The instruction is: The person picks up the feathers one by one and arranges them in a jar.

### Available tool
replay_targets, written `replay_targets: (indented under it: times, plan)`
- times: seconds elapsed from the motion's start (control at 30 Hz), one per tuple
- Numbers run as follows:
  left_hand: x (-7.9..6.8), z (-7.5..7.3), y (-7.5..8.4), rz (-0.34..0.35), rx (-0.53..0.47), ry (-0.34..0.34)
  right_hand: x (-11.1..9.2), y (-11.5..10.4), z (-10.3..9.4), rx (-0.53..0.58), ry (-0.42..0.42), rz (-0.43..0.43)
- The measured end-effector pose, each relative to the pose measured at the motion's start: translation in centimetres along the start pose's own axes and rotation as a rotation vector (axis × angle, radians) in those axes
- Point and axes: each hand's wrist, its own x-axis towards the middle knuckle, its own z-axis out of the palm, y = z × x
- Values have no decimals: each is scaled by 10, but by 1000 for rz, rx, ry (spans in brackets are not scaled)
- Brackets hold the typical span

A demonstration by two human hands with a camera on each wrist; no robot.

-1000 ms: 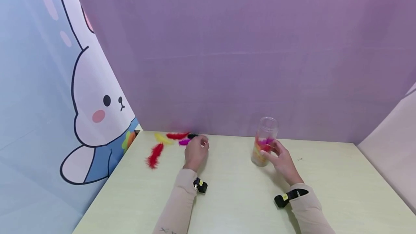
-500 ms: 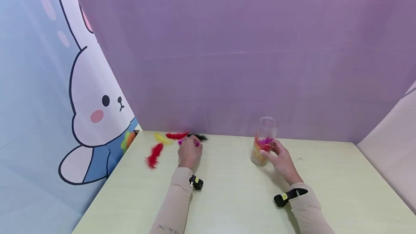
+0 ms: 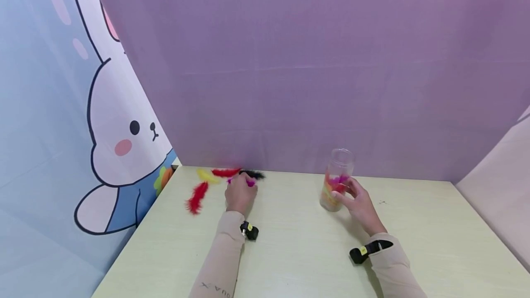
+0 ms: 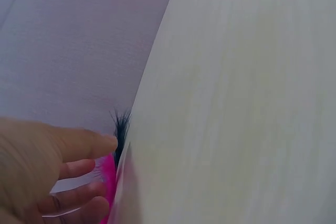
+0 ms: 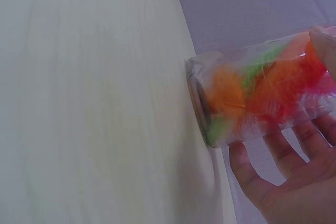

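My left hand (image 3: 241, 193) is down at a magenta feather (image 3: 250, 181) by the table's back edge. In the left wrist view, the thumb and fingertips are apart, right at the magenta feather (image 4: 109, 174), with a black feather (image 4: 121, 129) just beyond. A tall clear glass jar (image 3: 341, 162) stands upright at centre right. My right hand (image 3: 359, 203) holds its side, thumb on one side and fingers on the other. Orange, green, red and magenta feathers (image 5: 275, 90) fill the lower part of the jar.
Left of my left hand lie a yellow feather (image 3: 208, 177) and two red feathers, one red feather (image 3: 197, 197) nearer me. The black feather (image 3: 254, 174) lies at the back edge. A purple cloth (image 3: 290, 82) hangs behind the pale table (image 3: 298, 243).
My left hand has moved left from beside the black feather onto the magenta one, uncovering the black feather. The right hand and the jar stay put.
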Motion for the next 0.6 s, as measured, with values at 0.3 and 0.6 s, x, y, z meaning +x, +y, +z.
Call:
replay_targets:
  times: [0.3,0.6]
  plan:
    - [2,1,-5,-14,20,-16,-1,-1,1,8,5,-5]
    - [4,0,-5,-32,56,-50,-3,-4,2,5,10,-2]
